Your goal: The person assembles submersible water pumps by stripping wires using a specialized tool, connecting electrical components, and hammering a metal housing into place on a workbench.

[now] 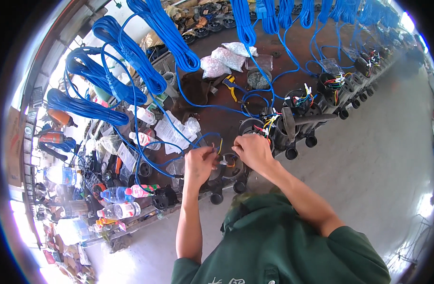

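My left hand (pixel 200 163) is closed in a pinch at the end of a blue cable (pixel 210 134), seemingly on one of its thin wires. A yellow-green wire (pixel 221 146) sticks out of that cable end beside my fingertips. To the right, my right hand (pixel 253 149) is also closed, thumb and fingers pressed together; what is in them is too small to make out. Below and between the hands sits a round dark motor housing (pixel 232 171) with short coloured wires inside. Another open housing (pixel 250 126) with red, yellow and white-tipped wires stands just beyond my right hand.
Coiled blue cables (pixel 127 61) hang across the far side and left. More wired housings (pixel 333 83) line the bench edge to the right. Yellow-handled pliers (pixel 231 87), a tub of small parts (pixel 258 79) and filled plastic bags (pixel 224 59) lie beyond. Bottles (pixel 120 210) crowd the left.
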`<move>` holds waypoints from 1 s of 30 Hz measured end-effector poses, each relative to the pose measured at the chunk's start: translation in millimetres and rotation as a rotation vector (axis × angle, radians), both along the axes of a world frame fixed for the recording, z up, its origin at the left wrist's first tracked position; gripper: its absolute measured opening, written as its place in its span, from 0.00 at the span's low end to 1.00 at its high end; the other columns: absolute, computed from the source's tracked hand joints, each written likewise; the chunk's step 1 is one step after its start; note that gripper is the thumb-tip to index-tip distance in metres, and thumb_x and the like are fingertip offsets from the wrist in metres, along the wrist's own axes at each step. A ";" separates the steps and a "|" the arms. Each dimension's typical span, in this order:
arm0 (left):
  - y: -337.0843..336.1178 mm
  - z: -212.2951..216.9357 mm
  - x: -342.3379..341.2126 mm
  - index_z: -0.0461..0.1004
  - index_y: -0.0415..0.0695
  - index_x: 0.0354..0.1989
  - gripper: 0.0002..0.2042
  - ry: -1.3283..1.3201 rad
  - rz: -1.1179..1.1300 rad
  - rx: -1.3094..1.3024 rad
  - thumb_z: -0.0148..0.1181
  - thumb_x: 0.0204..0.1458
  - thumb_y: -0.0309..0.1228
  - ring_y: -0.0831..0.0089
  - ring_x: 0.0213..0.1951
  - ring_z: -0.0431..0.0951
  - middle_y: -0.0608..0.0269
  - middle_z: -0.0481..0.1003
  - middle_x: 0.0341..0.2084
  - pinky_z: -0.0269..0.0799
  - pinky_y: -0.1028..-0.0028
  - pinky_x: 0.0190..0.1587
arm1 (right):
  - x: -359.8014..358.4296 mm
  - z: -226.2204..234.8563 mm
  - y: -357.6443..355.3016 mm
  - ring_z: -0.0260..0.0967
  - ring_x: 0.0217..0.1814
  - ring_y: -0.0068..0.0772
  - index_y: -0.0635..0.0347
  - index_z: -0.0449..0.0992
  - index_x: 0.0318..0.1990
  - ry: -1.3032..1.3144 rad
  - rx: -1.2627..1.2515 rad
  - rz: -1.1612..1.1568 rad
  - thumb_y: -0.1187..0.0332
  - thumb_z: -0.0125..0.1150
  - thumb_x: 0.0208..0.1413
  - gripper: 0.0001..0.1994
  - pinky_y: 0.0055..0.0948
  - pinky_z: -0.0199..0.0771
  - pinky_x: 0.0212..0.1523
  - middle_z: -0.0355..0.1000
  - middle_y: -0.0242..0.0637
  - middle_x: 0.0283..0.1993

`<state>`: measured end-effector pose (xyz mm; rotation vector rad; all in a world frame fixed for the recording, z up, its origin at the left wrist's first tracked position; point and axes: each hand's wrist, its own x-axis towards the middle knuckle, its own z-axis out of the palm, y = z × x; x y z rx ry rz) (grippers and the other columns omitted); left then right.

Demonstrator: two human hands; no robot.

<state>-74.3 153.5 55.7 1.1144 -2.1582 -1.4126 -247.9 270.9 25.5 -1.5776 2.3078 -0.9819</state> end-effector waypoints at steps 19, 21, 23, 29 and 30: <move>-3.3 -3.7 15.6 0.80 0.30 0.42 0.07 0.108 0.087 0.024 0.59 0.65 0.22 0.79 0.25 0.78 0.59 0.81 0.27 0.74 0.79 0.27 | 14.8 -42.1 20.4 0.79 0.35 0.48 0.55 0.82 0.34 0.040 0.088 0.340 0.66 0.64 0.53 0.05 0.45 0.80 0.34 0.77 0.41 0.33; -5.9 -3.1 19.3 0.80 0.31 0.42 0.07 0.128 0.104 0.032 0.59 0.65 0.22 0.79 0.24 0.78 0.60 0.81 0.26 0.74 0.79 0.26 | 10.3 -45.0 17.0 0.79 0.34 0.47 0.55 0.81 0.32 0.122 0.086 0.364 0.66 0.64 0.54 0.05 0.44 0.80 0.33 0.77 0.40 0.33; -7.5 0.6 23.9 0.80 0.31 0.42 0.07 0.143 0.141 0.058 0.59 0.65 0.22 0.79 0.23 0.77 0.60 0.80 0.26 0.73 0.79 0.26 | 5.4 -46.2 12.8 0.80 0.34 0.46 0.55 0.81 0.31 0.184 0.078 0.390 0.66 0.64 0.54 0.05 0.43 0.80 0.33 0.77 0.39 0.33; -6.4 11.6 30.7 0.80 0.31 0.42 0.06 0.209 0.177 0.029 0.59 0.65 0.23 0.78 0.23 0.77 0.59 0.80 0.26 0.73 0.79 0.25 | 1.8 -49.2 9.8 0.80 0.33 0.45 0.56 0.80 0.29 0.223 0.054 0.464 0.65 0.64 0.53 0.06 0.43 0.79 0.32 0.76 0.38 0.32; -6.7 12.2 30.4 0.80 0.31 0.42 0.06 0.215 0.181 0.021 0.59 0.65 0.22 0.78 0.23 0.77 0.59 0.80 0.26 0.73 0.79 0.25 | 1.7 -47.8 10.5 0.80 0.32 0.45 0.56 0.80 0.29 0.219 0.044 0.466 0.65 0.65 0.52 0.06 0.43 0.79 0.32 0.76 0.38 0.32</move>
